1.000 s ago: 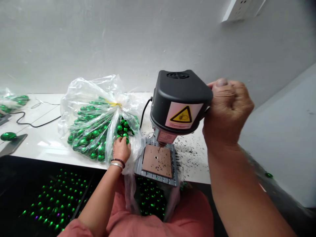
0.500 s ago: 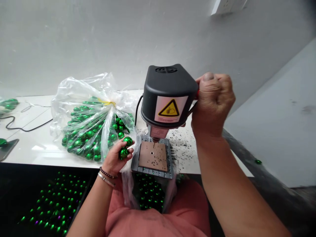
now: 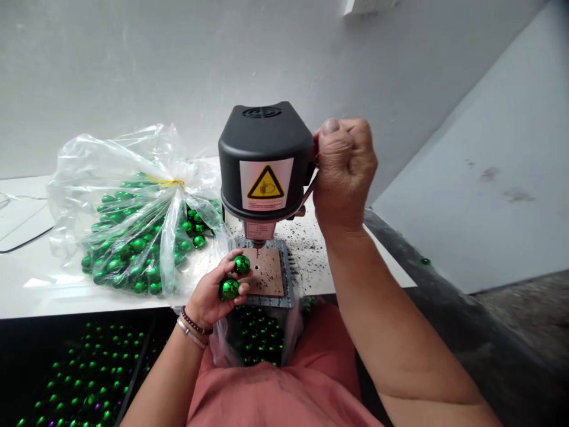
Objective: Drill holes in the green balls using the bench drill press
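Two shiny green balls, one (image 3: 242, 264) above the other (image 3: 229, 289), are held in the fingers of my left hand (image 3: 213, 293), at the left edge of a brown square board (image 3: 269, 279). The board has a small hole and lies on a grey metal base (image 3: 288, 290) strewn with dark chips. Over it stands a black drill press (image 3: 267, 139) with a yellow warning label, its bit above the board. My right hand (image 3: 344, 172) is closed round the handle at the machine's right side; the handle is mostly hidden.
A clear plastic bag (image 3: 75, 196) of green balls, tied with yellow, lies left on the white table (image 3: 26, 296). Chips litter the table right of the base. More green balls lie below the table edge, and one (image 3: 425, 261) is on the floor at right.
The view has shifted, so the machine and bag appear further left. My left hand has moved right with the two balls, now over the board's left edge. My right hand still grips the handle.
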{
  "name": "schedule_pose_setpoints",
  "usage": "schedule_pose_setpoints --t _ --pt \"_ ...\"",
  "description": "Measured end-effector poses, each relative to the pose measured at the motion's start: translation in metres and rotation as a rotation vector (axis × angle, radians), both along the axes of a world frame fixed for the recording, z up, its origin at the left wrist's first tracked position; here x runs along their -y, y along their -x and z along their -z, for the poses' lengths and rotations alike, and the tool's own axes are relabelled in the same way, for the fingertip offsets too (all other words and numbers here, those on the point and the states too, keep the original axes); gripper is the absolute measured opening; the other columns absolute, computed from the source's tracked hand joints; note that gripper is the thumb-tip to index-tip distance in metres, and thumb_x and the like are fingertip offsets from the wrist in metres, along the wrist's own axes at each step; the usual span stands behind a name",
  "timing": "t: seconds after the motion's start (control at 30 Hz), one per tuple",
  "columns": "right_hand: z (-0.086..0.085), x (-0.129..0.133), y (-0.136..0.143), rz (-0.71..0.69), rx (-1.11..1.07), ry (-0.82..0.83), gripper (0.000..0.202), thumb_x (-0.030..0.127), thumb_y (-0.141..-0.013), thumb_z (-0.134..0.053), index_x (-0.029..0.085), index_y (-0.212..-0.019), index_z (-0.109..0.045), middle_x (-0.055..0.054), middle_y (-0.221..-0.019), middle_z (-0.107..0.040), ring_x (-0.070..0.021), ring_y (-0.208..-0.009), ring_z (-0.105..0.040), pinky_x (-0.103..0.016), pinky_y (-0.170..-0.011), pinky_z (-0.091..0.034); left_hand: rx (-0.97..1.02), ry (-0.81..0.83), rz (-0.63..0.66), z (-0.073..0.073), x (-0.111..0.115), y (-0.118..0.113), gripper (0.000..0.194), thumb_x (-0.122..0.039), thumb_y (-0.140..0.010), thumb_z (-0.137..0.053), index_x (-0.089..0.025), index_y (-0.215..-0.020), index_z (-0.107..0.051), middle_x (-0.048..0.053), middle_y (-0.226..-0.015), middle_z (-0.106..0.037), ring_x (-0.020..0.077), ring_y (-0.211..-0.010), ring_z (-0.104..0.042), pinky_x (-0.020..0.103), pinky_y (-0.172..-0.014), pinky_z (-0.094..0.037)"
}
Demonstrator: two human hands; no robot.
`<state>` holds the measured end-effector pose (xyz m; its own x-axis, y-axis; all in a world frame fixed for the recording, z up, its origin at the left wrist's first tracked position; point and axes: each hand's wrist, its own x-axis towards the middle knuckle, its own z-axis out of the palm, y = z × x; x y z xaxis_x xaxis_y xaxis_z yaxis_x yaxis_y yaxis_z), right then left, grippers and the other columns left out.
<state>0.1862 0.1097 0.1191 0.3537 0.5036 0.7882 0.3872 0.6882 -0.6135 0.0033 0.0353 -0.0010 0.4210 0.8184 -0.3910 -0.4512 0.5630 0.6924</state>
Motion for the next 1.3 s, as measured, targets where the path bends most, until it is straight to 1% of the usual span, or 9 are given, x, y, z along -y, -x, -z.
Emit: schedule_pose_setpoints --t 0.13,0.33,0.5,0.7,0.83,1.0,1.1,1.17,1.3 --pt "0.001 0.000 -0.001 0.001 0.025 0.030 0.030 0.046 -0.085 -0.031 0.020 -0.074 -0.038 0.003 -0.065 -0.042 -0.0043 -0.059 -0.042 -0.020 -0.058 -0.040 -0.302 -0.078 -0.056 0.002 -0.001 -0.001 0.041 -0.042 -0.078 -0.048 -0.026 -0.114 -0.041 0.001 -0.081 -0.056 0.0092 -0.054 -0.051 0.018 -0.041 -0.031" --pt "0.002 0.000 0.000 -0.056 -0.035 -0.059 0.024 0.039 -0.085 -0.037 0.019 -0.073 -0.041 0.004 -0.064 -0.040 -0.0031 -0.060 -0.044 -0.019 -0.059 -0.039 -1.383 -0.698 -0.186 0.012 -0.010 0.010 0.040 -0.039 -0.077 -0.050 -0.017 -0.111 -0.053 0.009 -0.097 -0.063 0.0211 -0.090 -0.058 0.033 -0.078 -0.045" --pt "0.002 -0.001 0.000 -0.100 -0.061 -0.119 0.023 0.035 -0.085 -0.039 0.017 -0.071 -0.043 0.006 -0.061 -0.039 -0.0022 -0.059 -0.044 -0.019 -0.059 -0.038 -1.654 -0.760 -0.398 0.019 -0.026 0.029 0.044 -0.041 -0.084 -0.040 -0.013 -0.117 -0.050 0.012 -0.111 -0.060 0.0222 -0.102 -0.056 0.033 -0.088 -0.043" --pt "0.001 -0.001 0.000 -0.103 -0.072 -0.148 0.020 0.031 -0.085 -0.041 0.016 -0.071 -0.043 0.006 -0.061 -0.038 -0.0019 -0.057 -0.041 -0.019 -0.057 -0.035 -1.929 -0.733 0.043 0.039 -0.039 0.049 0.040 -0.034 -0.086 -0.035 -0.016 -0.116 -0.054 0.012 -0.115 -0.058 0.0206 -0.103 -0.056 0.030 -0.086 -0.044" --pt "0.001 -0.001 0.001 -0.110 -0.078 -0.168 0.020 0.031 -0.084 -0.042 0.017 -0.070 -0.041 0.006 -0.060 -0.037 -0.0019 -0.055 -0.038 -0.019 -0.055 -0.034 -2.050 -0.691 0.205 0.032 -0.033 0.055 0.042 -0.038 -0.084 -0.038 -0.016 -0.116 -0.055 0.014 -0.108 -0.059 0.0216 -0.099 -0.057 0.030 -0.081 -0.046" --pt "0.000 -0.001 0.001 -0.086 -0.086 -0.165 0.020 0.031 -0.084 -0.042 0.017 -0.069 -0.042 0.004 -0.061 -0.038 -0.0028 -0.056 -0.039 -0.020 -0.057 -0.035 -2.081 -0.565 0.369 0.016 -0.030 0.056 0.035 -0.033 -0.077 -0.042 -0.014 -0.102 -0.059 0.015 -0.091 -0.064 0.0266 -0.085 -0.062 0.034 -0.072 -0.046" --pt "0.001 -0.001 0.000 -0.100 -0.081 -0.147 0.021 0.033 -0.084 -0.042 0.017 -0.071 -0.042 0.004 -0.062 -0.038 -0.0031 -0.058 -0.042 -0.020 -0.059 -0.036 -1.986 -0.539 0.252 0.015 -0.032 0.055 0.031 -0.030 -0.073 -0.046 -0.013 -0.094 -0.061 0.016 -0.089 -0.065 0.0284 -0.087 -0.061 0.035 -0.073 -0.044" --pt "0.001 -0.001 0.000 -0.105 -0.079 -0.131 0.022 0.035 -0.084 -0.042 0.017 -0.071 -0.042 0.004 -0.062 -0.039 -0.0031 -0.059 -0.042 -0.020 -0.059 -0.037 -1.724 -0.491 0.044 0.011 -0.031 0.053 0.033 -0.033 -0.072 -0.050 -0.013 -0.096 -0.059 0.013 -0.088 -0.065 0.0267 -0.087 -0.061 0.033 -0.071 -0.045" --pt "0.001 -0.002 0.000 -0.115 -0.085 -0.120 0.022 0.035 -0.084 -0.041 0.017 -0.071 -0.042 0.004 -0.062 -0.039 -0.0035 -0.059 -0.043 -0.020 -0.059 -0.037 -0.773 -0.249 -0.231 -0.004 -0.024 0.044 0.037 -0.035 -0.067 -0.061 -0.017 -0.099 -0.054 0.003 -0.083 -0.062 0.0182 -0.077 -0.063 0.022 -0.055 -0.042"
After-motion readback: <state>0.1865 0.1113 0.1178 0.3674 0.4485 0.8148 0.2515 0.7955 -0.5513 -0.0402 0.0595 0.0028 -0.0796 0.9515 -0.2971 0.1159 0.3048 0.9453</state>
